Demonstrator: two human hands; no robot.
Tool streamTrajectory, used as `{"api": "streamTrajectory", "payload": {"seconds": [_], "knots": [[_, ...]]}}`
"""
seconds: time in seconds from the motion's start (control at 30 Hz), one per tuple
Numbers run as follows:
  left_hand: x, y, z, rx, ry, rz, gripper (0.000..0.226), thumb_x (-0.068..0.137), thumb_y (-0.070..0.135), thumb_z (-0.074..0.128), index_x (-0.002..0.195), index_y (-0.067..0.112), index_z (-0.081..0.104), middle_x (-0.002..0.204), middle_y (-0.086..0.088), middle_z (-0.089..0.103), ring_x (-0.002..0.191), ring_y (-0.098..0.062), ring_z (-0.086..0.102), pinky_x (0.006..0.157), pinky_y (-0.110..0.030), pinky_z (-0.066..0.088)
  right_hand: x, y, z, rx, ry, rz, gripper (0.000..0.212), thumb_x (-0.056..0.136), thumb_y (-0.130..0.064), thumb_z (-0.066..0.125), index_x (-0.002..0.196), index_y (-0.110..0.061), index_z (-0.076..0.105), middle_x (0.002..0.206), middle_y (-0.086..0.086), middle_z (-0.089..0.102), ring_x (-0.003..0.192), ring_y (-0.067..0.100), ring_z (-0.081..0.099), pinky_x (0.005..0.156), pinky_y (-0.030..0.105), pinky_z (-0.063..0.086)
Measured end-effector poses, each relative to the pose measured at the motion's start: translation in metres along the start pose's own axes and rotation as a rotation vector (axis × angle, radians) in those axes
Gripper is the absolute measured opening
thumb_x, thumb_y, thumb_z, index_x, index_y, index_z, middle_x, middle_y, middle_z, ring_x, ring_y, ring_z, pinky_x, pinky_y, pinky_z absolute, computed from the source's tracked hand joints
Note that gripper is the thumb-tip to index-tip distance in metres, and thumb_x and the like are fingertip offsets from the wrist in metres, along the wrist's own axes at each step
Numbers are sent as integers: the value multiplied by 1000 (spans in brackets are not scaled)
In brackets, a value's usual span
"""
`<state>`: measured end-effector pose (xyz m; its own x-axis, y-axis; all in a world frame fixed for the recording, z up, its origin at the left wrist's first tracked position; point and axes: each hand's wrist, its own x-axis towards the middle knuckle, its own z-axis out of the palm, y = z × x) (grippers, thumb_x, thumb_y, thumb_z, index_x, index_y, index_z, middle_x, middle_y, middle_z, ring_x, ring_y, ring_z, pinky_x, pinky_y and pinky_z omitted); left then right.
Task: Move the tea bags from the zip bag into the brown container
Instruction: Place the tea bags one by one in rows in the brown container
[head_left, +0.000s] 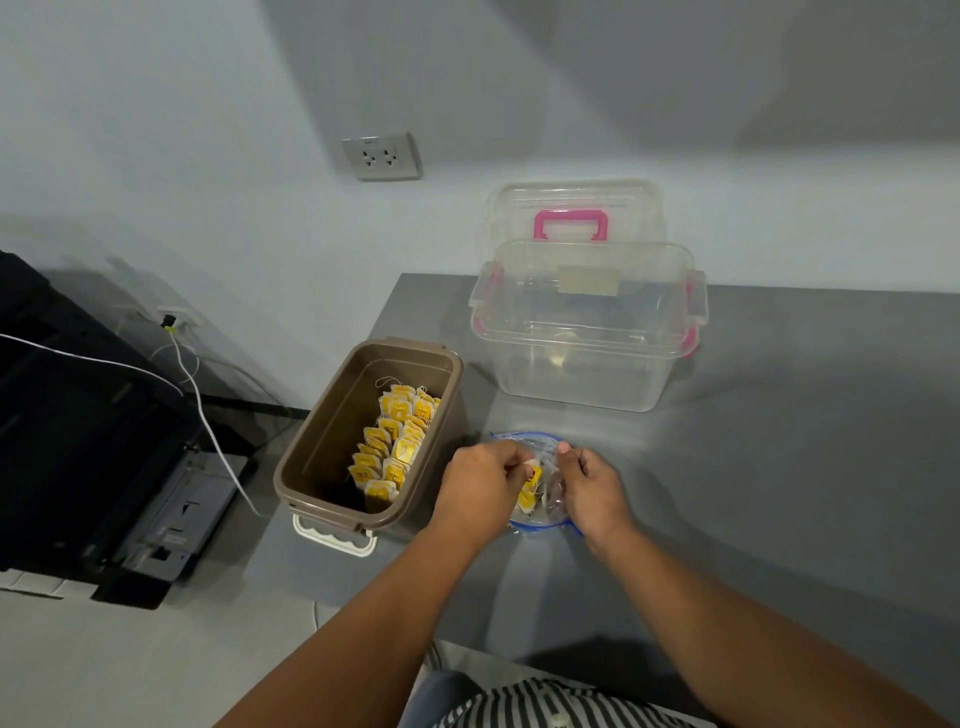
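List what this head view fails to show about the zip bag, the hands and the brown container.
- Count of bags left in the zip bag: head view, the left hand, pinching a tea bag, and the right hand, gripping its edge, cover most of it.
- Print on the tea bags in the brown container: head view, too small.
- Container's near floor: head view, dark behind its wall.

place: home office | evidence: wall socket (382, 156), grey table (779, 467), printer (78, 415)
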<state>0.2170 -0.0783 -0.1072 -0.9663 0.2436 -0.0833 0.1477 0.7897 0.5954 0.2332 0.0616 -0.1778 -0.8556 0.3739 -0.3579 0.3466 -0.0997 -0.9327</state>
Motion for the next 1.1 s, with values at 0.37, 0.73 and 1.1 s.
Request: {"api": "streamTrajectory", "payload": {"seconds": [0.37,0.73,1.1], "knots": [[3,-1,-16,20,44,88,9,87,15,72,92,23,73,87,7,68,76,-4,64,78,-26,56,6,4,5,19,-16,33,32,103,-35,54,89,-10,70,80,5,74,74,19,70,69,31,57],[-5,22,-64,-83,108,121,6,89,22,72,95,22,73,82,10,73,75,-1,68,74,-24,58,9,8,9,-25,-26,24,33,103,-39,54,86,-16,70,72,-3,71,67,15,67,63,28,52],[3,10,-175,202,197,166,7,85,31,76,87,24,74,74,10,70,70,-7,65,69,-24,52,16,14,13,-93,-16,24,38,100,-49,52,79,-20,66,73,1,68,70,20,64,75,42,57]]}}
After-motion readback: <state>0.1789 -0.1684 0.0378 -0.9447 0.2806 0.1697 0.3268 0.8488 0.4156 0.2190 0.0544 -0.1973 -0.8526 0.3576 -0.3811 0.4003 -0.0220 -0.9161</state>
